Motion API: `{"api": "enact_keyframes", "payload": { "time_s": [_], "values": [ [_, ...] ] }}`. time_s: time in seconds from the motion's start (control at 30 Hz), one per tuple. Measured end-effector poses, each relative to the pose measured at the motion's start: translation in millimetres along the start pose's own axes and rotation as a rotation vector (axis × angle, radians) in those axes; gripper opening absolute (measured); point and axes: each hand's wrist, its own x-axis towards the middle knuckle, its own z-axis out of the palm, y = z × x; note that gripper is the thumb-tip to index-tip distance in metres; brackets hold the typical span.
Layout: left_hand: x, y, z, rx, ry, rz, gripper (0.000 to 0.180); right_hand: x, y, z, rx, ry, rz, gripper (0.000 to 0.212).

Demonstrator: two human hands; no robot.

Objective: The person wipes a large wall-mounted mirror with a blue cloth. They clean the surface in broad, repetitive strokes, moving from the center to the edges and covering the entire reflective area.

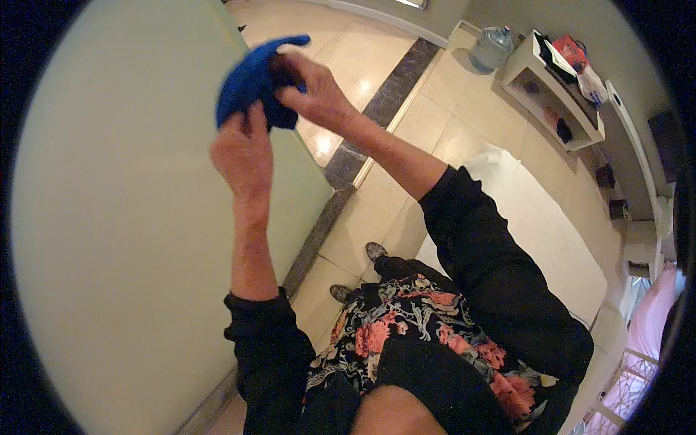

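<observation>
Both of my arms reach up and forward, black sleeves pushed back to the forearms. A blue cloth [246,81] is bunched between my hands, close to the pale wall. My left hand [245,148] pinches its lower edge, fingertips partly hidden against the fabric. On the cloth's right side, my right hand [313,88] is closed round it, thumb and fingers curled into the folds. One blue corner sticks out above the right hand.
The pale wall [130,203] fills the left side, with a dark baseboard [310,250]. Right of me stands a white-covered surface [536,225]. Farther back are a large water bottle [491,51] and a low white shelf unit [522,90] bearing bags and shoes. A dark strip [397,83] crosses the tiled floor.
</observation>
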Motion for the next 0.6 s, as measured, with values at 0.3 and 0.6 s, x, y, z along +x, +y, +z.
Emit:
{"api": "enact_keyframes", "payload": {
  "time_s": [0.3, 0.6],
  "values": [
    [-23.1, -14.4, 2.7, 0.096, 0.004, 0.04, 0.028, -15.2, 33.2, 35.9, 0.178, 0.045, 0.169, 0.043],
    [-142.8, -113.2, 103.8, 0.336, -0.341, -0.134, 0.028, -174.0, 201.0, 58.3, -0.341, -0.163, 0.659, 0.026]
  ]
}}
